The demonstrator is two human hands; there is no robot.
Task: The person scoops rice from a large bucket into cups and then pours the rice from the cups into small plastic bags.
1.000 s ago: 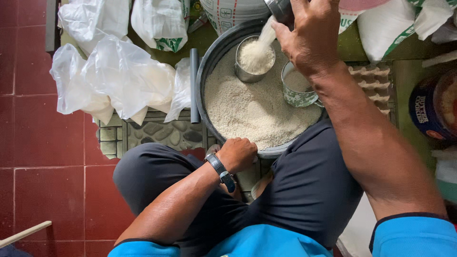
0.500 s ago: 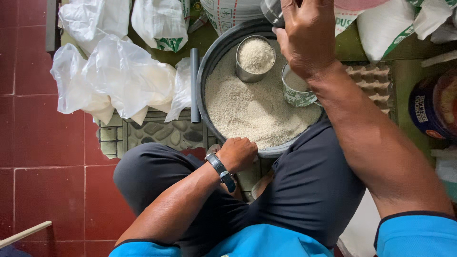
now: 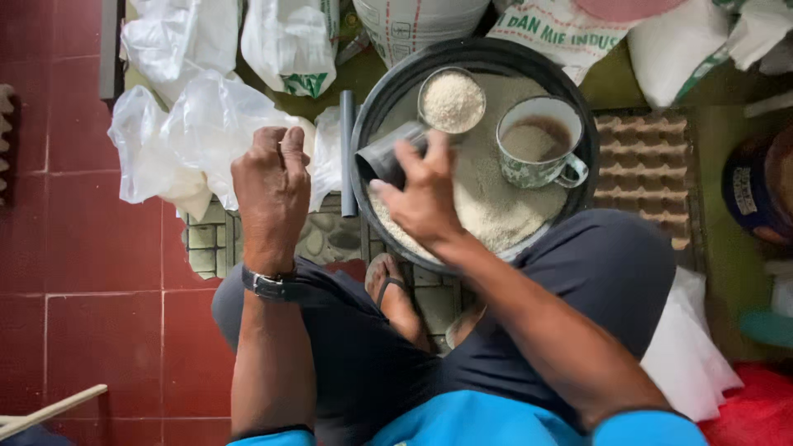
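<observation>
The person sits cross-legged on the red tiled floor (image 3: 91, 272) with a wide dark basin (image 3: 578, 116) set just in front of the knees, close enough for both arms to work over it; the basin holds a bed of white rice (image 3: 487, 206). The right hand (image 3: 425, 198) wraps its fingers around a small metal scoop cup (image 3: 384, 157), holding it tipped on its side low over the left rim of the basin, mouth toward the rim; whether any grain is in it cannot be told. Standing in the rice at the far side is a round tin (image 3: 451, 101), heaped full of grain; just beside it to the right a patterned mug (image 3: 538, 142) sits upright with its handle outward, holding only a little at the bottom. The left hand (image 3: 271, 186), a watch (image 3: 268, 285) at its wrist, reaches away from the basin with fingers curled loosely down, resting on or just above a heap of clear plastic bags (image 3: 178, 136); whether it pinches one cannot be told. An egg tray (image 3: 644, 157) lies under the basin's right edge, and sacks (image 3: 413, 21) stand behind it.
</observation>
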